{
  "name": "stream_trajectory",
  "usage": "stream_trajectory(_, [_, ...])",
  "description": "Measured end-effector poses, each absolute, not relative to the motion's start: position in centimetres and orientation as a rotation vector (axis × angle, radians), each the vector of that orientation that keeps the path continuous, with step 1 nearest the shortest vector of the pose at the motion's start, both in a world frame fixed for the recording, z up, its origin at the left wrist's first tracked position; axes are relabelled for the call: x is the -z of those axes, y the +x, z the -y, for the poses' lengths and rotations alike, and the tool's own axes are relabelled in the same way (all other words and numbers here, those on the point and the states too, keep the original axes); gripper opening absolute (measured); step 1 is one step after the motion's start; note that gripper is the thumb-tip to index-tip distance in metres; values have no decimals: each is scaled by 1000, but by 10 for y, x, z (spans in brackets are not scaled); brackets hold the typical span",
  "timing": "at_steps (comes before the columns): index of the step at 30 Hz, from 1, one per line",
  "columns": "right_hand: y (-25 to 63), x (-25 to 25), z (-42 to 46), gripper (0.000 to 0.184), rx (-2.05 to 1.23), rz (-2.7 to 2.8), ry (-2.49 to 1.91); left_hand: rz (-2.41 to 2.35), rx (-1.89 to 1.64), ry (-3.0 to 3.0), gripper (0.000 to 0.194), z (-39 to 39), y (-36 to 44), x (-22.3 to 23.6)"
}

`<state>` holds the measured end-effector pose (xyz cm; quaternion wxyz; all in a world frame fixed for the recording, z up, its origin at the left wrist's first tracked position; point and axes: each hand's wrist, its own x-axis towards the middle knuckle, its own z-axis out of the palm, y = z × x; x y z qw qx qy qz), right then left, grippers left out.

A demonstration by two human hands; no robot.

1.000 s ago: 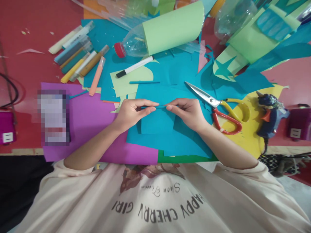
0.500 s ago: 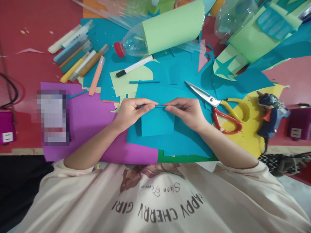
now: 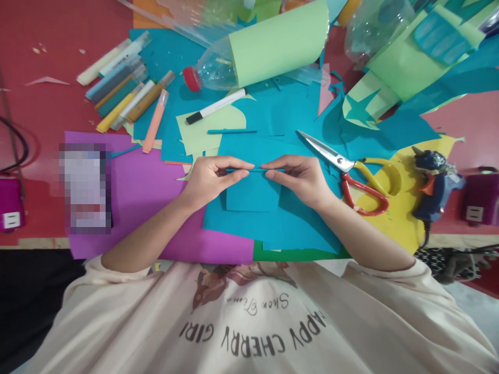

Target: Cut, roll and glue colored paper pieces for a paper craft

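A small blue sheet of paper (image 3: 253, 196) is held by its far edge, which is rolled into a thin tube between my two hands. My left hand (image 3: 216, 176) pinches the left part of this roll between thumb and fingers. On the right part, my right hand (image 3: 298, 179) pinches in the same way. The flat remainder of the sheet extends from the roll toward my body, above larger blue paper (image 3: 312, 228). A finished-looking thin blue paper roll (image 3: 232, 132) lies just beyond my hands. To the right of my right hand rest scissors (image 3: 343, 163) with red and yellow handles.
Beyond my hands lie a black-and-white marker (image 3: 216, 106) and a bottle wrapped in green paper (image 3: 278, 44). Several markers (image 3: 120, 85) sit at the left, near a blurred phone-like object (image 3: 88, 189). A glue gun (image 3: 434, 182) lies on yellow paper (image 3: 401, 223) at right.
The sheet's near edge has drawn slightly closer to the roll as my fingers shifted a little. Both hands keep their pinch, and the other objects stay in place.
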<state>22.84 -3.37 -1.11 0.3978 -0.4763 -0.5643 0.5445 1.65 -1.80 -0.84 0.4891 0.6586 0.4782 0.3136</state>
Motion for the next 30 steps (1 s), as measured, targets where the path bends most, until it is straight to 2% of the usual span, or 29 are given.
stream_trajectory(7, [228, 14, 34, 10, -1372, 1384, -1175, -1096, -757, 1636, 16, 15, 18, 8])
stream_trajectory(18, [225, 10, 39, 9, -1397, 1411, -1234, -958, -667, 1699, 10, 23, 17, 4])
stream_trajectory(25, [226, 10, 37, 10, -1416, 1398, -1229, -1093, -525, 1702, 34, 18, 18, 7])
stream_trajectory(30, [226, 11, 35, 27, -1427, 1353, -1241, -1121, -619, 1698, 39, 16, 19, 6])
